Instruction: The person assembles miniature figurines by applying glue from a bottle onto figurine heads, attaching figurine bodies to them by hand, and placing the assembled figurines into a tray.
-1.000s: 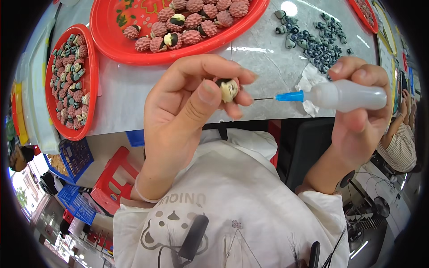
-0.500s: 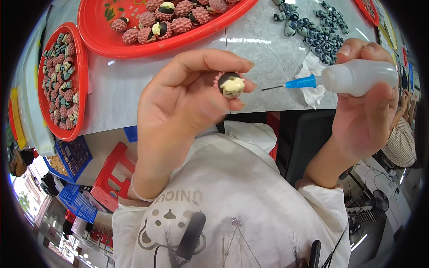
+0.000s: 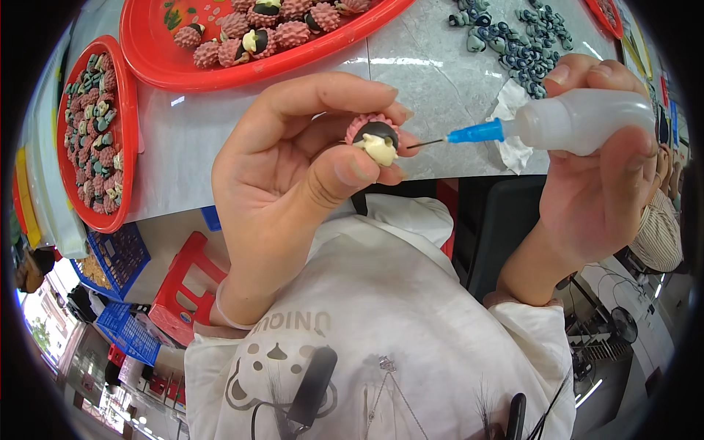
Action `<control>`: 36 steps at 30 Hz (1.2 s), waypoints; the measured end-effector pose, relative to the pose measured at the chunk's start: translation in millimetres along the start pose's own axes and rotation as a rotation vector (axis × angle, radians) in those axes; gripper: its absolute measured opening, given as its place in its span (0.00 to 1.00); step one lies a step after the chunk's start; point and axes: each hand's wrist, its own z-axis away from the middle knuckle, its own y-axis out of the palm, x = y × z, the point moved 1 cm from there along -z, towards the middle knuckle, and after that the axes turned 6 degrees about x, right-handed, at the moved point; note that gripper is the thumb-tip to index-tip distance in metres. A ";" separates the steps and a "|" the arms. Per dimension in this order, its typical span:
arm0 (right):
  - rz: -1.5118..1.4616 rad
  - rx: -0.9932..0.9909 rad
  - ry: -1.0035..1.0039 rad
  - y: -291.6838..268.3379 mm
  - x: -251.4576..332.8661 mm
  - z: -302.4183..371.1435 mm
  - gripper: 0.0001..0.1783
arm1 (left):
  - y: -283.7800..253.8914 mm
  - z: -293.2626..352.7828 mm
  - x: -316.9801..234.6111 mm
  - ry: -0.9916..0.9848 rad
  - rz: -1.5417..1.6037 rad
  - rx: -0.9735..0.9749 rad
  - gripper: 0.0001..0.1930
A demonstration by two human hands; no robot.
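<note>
Between the thumb and fingers of my left hand (image 3: 286, 169) is a small figurine (image 3: 375, 141) with a ridged pink back, a dark band and a cream front. My right hand (image 3: 598, 176) is wrapped round a translucent white squeeze bottle (image 3: 579, 121) lying level. Its blue needle tip (image 3: 475, 132) points left, and the thin dark needle ends just right of the figurine, seemingly a small gap away. Similar pink and dark figurines (image 3: 292, 34) lie in a large red tray (image 3: 220, 82) beyond my left hand.
A smaller red tray (image 3: 130, 147) at the left holds many mixed pink and grey-green pieces. Dark blue-green pieces (image 3: 506, 48) lie heaped on the grey table (image 3: 418, 81), near a crumpled white tissue (image 3: 513, 155). A red stool (image 3: 183, 293) and blue crates (image 3: 121, 257) stand below left.
The bottle has shifted slightly left, bringing its needle closer to the figurine. My left hand has turned the figurine, so more of its pink back shows.
</note>
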 end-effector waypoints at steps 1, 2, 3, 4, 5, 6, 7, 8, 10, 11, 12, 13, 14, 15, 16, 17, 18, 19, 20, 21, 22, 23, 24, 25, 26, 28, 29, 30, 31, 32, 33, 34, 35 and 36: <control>0.053 -0.027 -0.018 0.7 0.5 0.6 0.26 | -0.1 0.3 0.1 0.007 -0.002 -0.008 0.23; 0.107 -0.053 -0.036 1.4 0.9 1.2 0.26 | 0.0 0.7 0.1 0.007 -0.002 -0.009 0.23; 0.160 -0.079 -0.054 2.0 1.0 1.7 0.26 | 0.1 1.1 0.0 0.007 0.004 -0.014 0.23; 0.216 -0.107 -0.071 2.3 1.7 2.9 0.26 | 0.7 1.4 -0.2 0.006 0.013 -0.016 0.22; 0.271 -0.135 -0.089 2.6 2.2 4.1 0.26 | 1.4 1.6 -1.0 0.005 0.014 -0.015 0.22; 0.327 -0.162 -0.106 2.8 2.4 5.4 0.26 | 2.2 1.6 -2.2 -0.002 0.011 -0.011 0.22; 0.382 -0.191 -0.123 2.9 1.7 7.2 0.27 | 2.6 1.4 -2.1 -0.011 0.008 -0.007 0.21; 0.438 -0.219 -0.141 2.9 0.8 9.2 0.27 | 2.2 1.2 -1.4 -0.012 0.009 -0.005 0.21; 0.494 -0.248 -0.158 5.2 2.3 12.8 0.27 | 0.6 0.7 0.2 0.015 -0.030 0.008 0.21; 0.522 -0.238 -0.163 7.3 4.8 14.1 0.27 | 0.7 0.4 1.1 0.014 -0.030 0.008 0.21; 0.550 -0.228 -0.168 9.1 7.0 15.3 0.27 | 1.2 0.0 2.2 0.022 -0.024 0.003 0.21; 0.577 -0.217 -0.175 11.1 9.2 16.1 0.27 | 1.5 0.0 2.4 0.031 -0.018 -0.004 0.21; 0.605 -0.207 -0.181 12.9 11.1 16.7 0.27 | 2.4 0.1 2.6 0.032 -0.020 -0.004 0.21; 0.632 -0.196 -0.188 14.4 12.7 17.1 0.27 | 3.5 0.2 2.7 0.029 0.012 0.002 0.20; 0.662 -0.187 -0.192 15.0 13.8 18.0 0.28 | 4.3 -0.1 3.7 0.024 0.046 0.012 0.20; 0.692 -0.178 -0.197 15.4 14.5 18.7 0.28 | 3.9 -0.4 4.1 0.024 0.047 0.014 0.20; 0.721 -0.168 -0.202 15.6 15.0 19.2 0.28 | 3.0 -0.7 4.3 0.011 0.047 0.024 0.19; 0.748 -0.158 -0.208 16.1 15.7 19.4 0.28 | 2.3 -0.5 3.9 0.000 0.045 0.031 0.19; 0.775 -0.147 -0.215 16.4 16.3 19.4 0.28 | 1.9 -0.8 4.6 0.001 0.043 0.031 0.19; 0.801 -0.136 -0.222 16.5 16.7 19.2 0.28 | 1.2 -1.5 6.0 0.009 0.047 0.028 0.19; 0.828 -0.126 -0.230 17.0 16.4 18.1 0.28 | -0.3 -2.3 6.6 0.017 0.051 0.025 0.19; 0.855 -0.115 -0.238 17.3 16.2 16.8 0.28 | -0.9 -2.6 6.1 0.020 0.048 0.025 0.19; 0.882 -0.105 -0.246 17.3 16.1 15.2 0.29 | -0.8 -2.3 5.4 -0.005 0.077 0.022 0.19; 0.884 -0.105 -0.254 16.0 14.2 16.0 0.29 | -0.1 -1.5 4.3 -0.025 0.105 0.019 0.19; 0.733 -0.170 -0.231 11.8 9.4 19.2 0.26 | 0.5 -0.9 2.6 -0.017 0.104 0.021 0.19; 0.438 -0.299 -0.180 -0.5 2.2 23.4 0.22 | 1.4 -0.7 1.0 -0.058 0.101 0.022 0.19; 0.352 -0.247 -0.061 -7.0 2.3 20.9 0.20 | 2.3 -1.0 2.2 -0.051 0.106 0.037 0.19; 0.322 -0.322 -0.025 -6.0 -5.4 20.1 0.18 | 3.1 -0.9 4.2 -0.043 0.158 0.025 0.18; 0.284 -0.320 0.007 -6.2 -20.8 20.2 0.18 | 0.4 1.4 5.3 -0.025 0.206 -0.001 0.18; 0.404 -0.321 0.040 -2.3 -29.1 18.0 0.19 | 2.1 0.9 5.6 -0.019 0.218 0.021 0.18; 0.727 -0.204 0.002 -4.5 -35.7 13.0 0.19 | 2.8 1.5 5.8 -0.029 0.189 -0.003 0.19; 0.707 -0.214 0.027 1.0 -43.3 6.9 0.19 | 3.4 0.7 6.5 -0.039 0.162 -0.027 0.20; 0.703 -0.196 0.048 4.4 -46.2 4.3 0.19 | 6.2 0.7 5.1 -0.051 0.111 -0.038 0.20; 0.725 -0.209 0.048 5.0 -49.5 2.6 0.19 | 9.7 0.3 4.9 -0.048 0.123 -0.015 0.20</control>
